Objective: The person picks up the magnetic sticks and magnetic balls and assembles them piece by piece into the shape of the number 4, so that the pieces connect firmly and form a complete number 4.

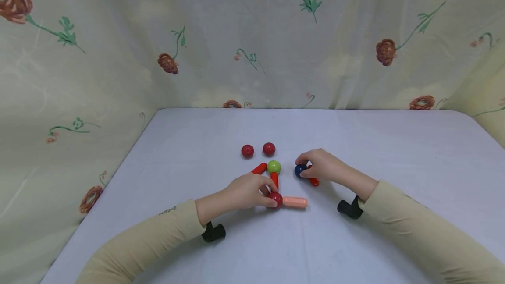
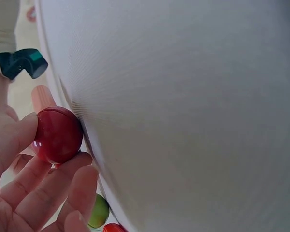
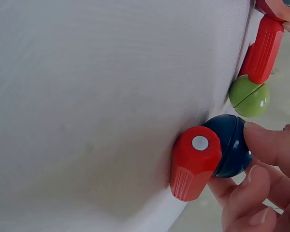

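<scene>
Between thumb and fingers, my left hand (image 1: 250,190) holds a red ball (image 2: 60,135) low over the table. A pink rod (image 1: 295,202) points right from that ball. A red rod (image 1: 275,180) runs from it up to a green ball (image 1: 274,167), where a second red rod (image 1: 259,168) slants off to the left. My right hand (image 1: 321,165) pinches a dark blue ball (image 3: 233,145). Against the blue ball is a short red rod (image 3: 193,164) with a pale round spot on its end, partly hidden by the fingers in the head view.
Two more red balls, a left one (image 1: 247,150) and a right one (image 1: 269,148), lie behind the green ball. All this is on a white-covered table (image 1: 394,143). A flowered curtain (image 1: 221,78) hangs behind it. Each wrist wears a black camera mount.
</scene>
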Tool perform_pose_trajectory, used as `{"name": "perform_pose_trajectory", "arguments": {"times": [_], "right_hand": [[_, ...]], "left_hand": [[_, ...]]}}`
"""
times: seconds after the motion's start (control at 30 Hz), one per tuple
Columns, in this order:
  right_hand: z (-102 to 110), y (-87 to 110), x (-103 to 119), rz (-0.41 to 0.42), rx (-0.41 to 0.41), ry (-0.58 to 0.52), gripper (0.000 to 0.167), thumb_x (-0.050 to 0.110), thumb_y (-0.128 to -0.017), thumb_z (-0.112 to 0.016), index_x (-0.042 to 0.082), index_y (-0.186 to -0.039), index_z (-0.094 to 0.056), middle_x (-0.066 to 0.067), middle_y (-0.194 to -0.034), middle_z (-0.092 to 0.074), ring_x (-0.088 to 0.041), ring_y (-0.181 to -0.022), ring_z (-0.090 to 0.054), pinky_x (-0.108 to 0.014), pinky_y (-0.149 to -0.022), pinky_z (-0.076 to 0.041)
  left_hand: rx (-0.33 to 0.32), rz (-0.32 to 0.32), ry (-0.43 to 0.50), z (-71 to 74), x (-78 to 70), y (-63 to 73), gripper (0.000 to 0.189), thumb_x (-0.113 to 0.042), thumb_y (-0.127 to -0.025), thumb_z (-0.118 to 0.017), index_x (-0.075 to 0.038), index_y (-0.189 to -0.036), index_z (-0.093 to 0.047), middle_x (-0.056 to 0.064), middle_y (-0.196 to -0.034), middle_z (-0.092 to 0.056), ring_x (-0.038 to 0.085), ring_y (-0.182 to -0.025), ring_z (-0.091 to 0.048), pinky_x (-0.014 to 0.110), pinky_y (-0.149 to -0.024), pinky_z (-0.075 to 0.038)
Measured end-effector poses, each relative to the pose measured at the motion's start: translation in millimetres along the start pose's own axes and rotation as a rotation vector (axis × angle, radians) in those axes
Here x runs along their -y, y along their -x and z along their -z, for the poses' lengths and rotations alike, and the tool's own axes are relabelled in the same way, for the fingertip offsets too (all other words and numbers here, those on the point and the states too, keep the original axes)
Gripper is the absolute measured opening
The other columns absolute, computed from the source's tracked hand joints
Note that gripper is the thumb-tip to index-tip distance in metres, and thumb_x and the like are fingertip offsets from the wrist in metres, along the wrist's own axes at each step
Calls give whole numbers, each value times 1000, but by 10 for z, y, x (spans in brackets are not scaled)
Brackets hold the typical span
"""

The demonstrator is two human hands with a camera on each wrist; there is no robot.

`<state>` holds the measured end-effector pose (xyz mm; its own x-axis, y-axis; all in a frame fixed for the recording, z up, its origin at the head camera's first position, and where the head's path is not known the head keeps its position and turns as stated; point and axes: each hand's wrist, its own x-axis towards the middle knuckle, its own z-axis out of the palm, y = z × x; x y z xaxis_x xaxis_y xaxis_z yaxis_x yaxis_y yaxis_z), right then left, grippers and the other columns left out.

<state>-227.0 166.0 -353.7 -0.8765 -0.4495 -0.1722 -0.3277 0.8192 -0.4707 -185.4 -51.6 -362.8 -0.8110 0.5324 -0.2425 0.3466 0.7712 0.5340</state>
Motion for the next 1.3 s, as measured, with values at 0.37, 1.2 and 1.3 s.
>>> {"name": "perform_pose_trajectory", "arguments": {"times": [0.37, 1.2, 1.3], "right_hand": [[12, -2, -7, 12, -7, -11, 30, 5, -81, -65, -2, -111, -62, -16, -105, -63, -25, -91, -57, -41, -84, -49], [101, 388, 49, 49, -23, -60, 30, 8, -80, -67, 0, -109, -64, -10, -98, -64, -20, -85, -56, -31, -73, -50], [88, 437, 30, 67, -29, -56, 29, 9, -79, -68, 0, -107, -64, -10, -98, -65, -21, -87, -57, -33, -74, -50]], "left_hand": [[-4, -1, -1, 2, -4, 4, 26, -27, -75, -75, -18, -100, -69, -8, -77, -64, 6, -70, -55, 19, -57, -44], [-2, 7, 4, -3, -7, 3, 26, -27, -75, -75, -19, -98, -68, -8, -77, -63, 7, -69, -54, 20, -57, -44], [1, 13, 7, -5, -8, 4, 25, -26, -75, -75, -19, -98, -68, -8, -76, -63, 8, -68, -54, 20, -56, -44]]}}
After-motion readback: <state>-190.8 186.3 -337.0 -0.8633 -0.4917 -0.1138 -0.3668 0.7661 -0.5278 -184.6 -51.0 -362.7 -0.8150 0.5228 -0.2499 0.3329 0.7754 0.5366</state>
